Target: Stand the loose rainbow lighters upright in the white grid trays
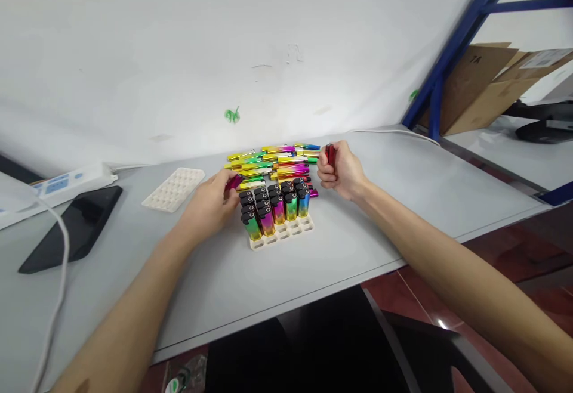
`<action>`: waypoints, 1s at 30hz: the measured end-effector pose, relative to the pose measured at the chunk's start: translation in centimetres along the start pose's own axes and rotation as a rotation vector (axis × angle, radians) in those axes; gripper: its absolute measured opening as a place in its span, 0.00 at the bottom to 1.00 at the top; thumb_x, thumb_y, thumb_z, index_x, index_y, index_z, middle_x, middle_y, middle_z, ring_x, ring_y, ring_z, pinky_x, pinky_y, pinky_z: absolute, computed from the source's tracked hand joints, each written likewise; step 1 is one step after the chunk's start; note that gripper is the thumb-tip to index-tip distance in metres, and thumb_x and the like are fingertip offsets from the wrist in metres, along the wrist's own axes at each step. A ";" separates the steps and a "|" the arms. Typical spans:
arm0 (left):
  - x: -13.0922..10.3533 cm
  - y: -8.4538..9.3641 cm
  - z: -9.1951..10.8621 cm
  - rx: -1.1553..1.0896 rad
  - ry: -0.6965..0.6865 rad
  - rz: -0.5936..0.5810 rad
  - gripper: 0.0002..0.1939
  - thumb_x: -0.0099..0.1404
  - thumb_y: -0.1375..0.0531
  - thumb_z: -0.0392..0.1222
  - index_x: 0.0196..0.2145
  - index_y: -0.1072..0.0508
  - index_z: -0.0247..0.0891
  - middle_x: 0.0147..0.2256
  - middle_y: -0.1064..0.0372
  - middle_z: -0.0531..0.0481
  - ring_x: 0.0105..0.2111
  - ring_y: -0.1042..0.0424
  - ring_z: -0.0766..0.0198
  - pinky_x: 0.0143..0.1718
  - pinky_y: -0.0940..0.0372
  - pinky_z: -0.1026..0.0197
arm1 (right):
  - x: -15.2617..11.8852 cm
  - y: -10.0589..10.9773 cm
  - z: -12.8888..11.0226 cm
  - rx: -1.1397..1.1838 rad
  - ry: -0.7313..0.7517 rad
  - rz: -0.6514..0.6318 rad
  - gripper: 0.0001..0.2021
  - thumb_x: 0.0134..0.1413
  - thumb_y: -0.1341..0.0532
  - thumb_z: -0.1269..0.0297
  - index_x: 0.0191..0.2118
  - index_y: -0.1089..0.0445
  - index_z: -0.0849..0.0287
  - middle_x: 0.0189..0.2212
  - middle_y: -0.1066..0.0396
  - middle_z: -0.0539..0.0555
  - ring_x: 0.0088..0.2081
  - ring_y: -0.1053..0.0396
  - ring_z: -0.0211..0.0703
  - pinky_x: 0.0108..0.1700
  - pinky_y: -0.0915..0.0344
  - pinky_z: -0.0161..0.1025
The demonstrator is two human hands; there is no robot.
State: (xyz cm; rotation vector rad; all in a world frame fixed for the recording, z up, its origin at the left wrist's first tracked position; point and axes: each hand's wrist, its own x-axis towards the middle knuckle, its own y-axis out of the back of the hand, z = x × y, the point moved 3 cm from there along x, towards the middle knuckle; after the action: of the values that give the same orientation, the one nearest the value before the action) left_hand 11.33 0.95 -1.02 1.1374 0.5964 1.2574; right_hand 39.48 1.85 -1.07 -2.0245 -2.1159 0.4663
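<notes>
My right hand point(341, 169) is closed around a red lighter point(330, 154), raised above the table to the right of the pile. On the left, my left hand point(218, 199) pinches a purple lighter point(233, 182) at the near left edge of the pile. Between the hands a white holder point(283, 233) bears several upright lighters point(278, 209) with black tops, in green, purple, blue and yellow. Its front row of slots shows no lighters. Behind it, a pile of shiny multicoloured lighters point(273, 163) lies flat near the wall.
A second white holder point(174, 189) lies to the left. Beyond it are a black phone or tablet point(74, 226), a white power strip point(62, 187) and a white cable point(65, 262). Cardboard boxes point(481, 92) stand behind a blue metal frame point(436, 83) at right.
</notes>
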 end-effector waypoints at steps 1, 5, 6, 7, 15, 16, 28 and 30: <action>0.0 0.0 0.0 -0.007 0.007 -0.005 0.13 0.68 0.49 0.45 0.47 0.33 0.42 0.39 0.25 0.45 0.36 0.28 0.55 0.37 0.36 0.57 | 0.0 0.0 0.0 0.004 0.004 0.010 0.20 0.66 0.52 0.52 0.24 0.47 0.55 0.16 0.57 0.42 0.16 0.62 0.32 0.18 0.64 0.31; -0.1 0.0 -0.1 -0.010 0.006 -0.002 0.14 0.70 0.50 0.47 0.49 0.33 0.42 0.38 0.25 0.44 0.36 0.28 0.54 0.35 0.37 0.57 | 0.2 0.1 0.3 -0.009 0.006 0.014 0.23 0.64 0.48 0.44 0.24 0.46 0.55 0.16 0.56 0.42 0.16 0.62 0.31 0.18 0.65 0.32; -0.1 0.0 -0.1 -0.012 0.001 0.001 0.14 0.70 0.51 0.47 0.49 0.33 0.43 0.38 0.25 0.44 0.36 0.28 0.54 0.35 0.37 0.57 | 0.2 0.1 0.3 -0.018 0.002 0.012 0.23 0.64 0.48 0.44 0.24 0.46 0.55 0.16 0.55 0.42 0.16 0.62 0.31 0.18 0.65 0.32; -0.1 0.0 -0.1 -0.016 -0.003 0.004 0.14 0.70 0.51 0.47 0.49 0.33 0.43 0.39 0.25 0.44 0.36 0.28 0.54 0.35 0.37 0.57 | 0.2 0.1 0.4 -0.027 -0.003 0.009 0.22 0.64 0.47 0.45 0.24 0.46 0.55 0.16 0.55 0.42 0.16 0.61 0.31 0.18 0.65 0.32; -0.1 -0.1 -0.1 -0.015 -0.016 0.004 0.17 0.70 0.51 0.48 0.52 0.33 0.42 0.40 0.24 0.43 0.37 0.27 0.52 0.36 0.36 0.57 | 0.1 0.1 0.2 -0.041 -0.024 0.023 0.16 0.63 0.52 0.56 0.24 0.47 0.55 0.16 0.54 0.43 0.16 0.61 0.32 0.18 0.65 0.31; -0.1 -0.1 -0.1 -0.015 -0.021 0.010 0.18 0.70 0.51 0.48 0.53 0.33 0.42 0.39 0.24 0.44 0.37 0.27 0.52 0.36 0.36 0.57 | 0.1 0.2 0.1 -0.041 -0.018 0.035 0.17 0.63 0.52 0.56 0.24 0.47 0.55 0.16 0.54 0.43 0.16 0.61 0.32 0.18 0.65 0.31; -0.3 0.3 0.6 -0.019 -0.013 0.012 0.23 0.70 0.52 0.46 0.60 0.37 0.45 0.31 0.27 0.50 0.28 0.30 0.56 0.33 0.38 0.59 | 1.0 1.0 0.6 -0.163 0.222 0.169 0.15 0.62 0.43 0.51 0.36 0.31 0.57 0.27 0.34 0.48 0.25 0.35 0.35 0.28 0.36 0.35; -0.3 0.3 0.6 -0.019 -0.010 0.006 0.22 0.70 0.52 0.46 0.60 0.37 0.45 0.30 0.28 0.51 0.27 0.30 0.57 0.32 0.39 0.59 | 1.0 1.1 0.6 -0.242 0.283 0.150 0.13 0.60 0.38 0.52 0.37 0.31 0.58 0.30 0.30 0.49 0.28 0.32 0.36 0.35 0.33 0.37</action>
State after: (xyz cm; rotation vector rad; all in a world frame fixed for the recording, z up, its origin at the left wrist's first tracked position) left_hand 11.63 0.46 -0.58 1.1297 0.5734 1.2596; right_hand 40.22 2.86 -2.05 -2.2327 -1.9362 -0.0623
